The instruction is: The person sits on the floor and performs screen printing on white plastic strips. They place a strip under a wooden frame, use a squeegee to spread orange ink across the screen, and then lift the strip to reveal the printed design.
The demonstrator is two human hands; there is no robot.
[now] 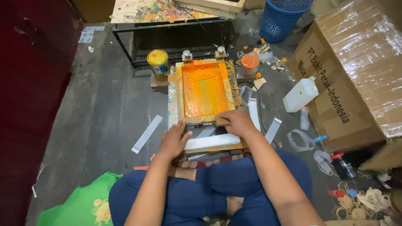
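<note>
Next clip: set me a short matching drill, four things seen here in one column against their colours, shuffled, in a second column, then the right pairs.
Things:
1. paint tin
2. basket
3. jug
4. printing screen

Colours:
A. white
B. orange
C. yellow
D. blue

Pairs: 1-C, 2-D, 3-A, 4-B.

The right hand grips the screen's near edge; the left hand rests beside it.

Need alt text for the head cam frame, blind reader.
Seated cross-legged on the floor, a person grips the near edge of an orange-inked wooden printing frame with the right hand; the left hand rests beside a white strip. A yellow paint can stands behind.
</note>
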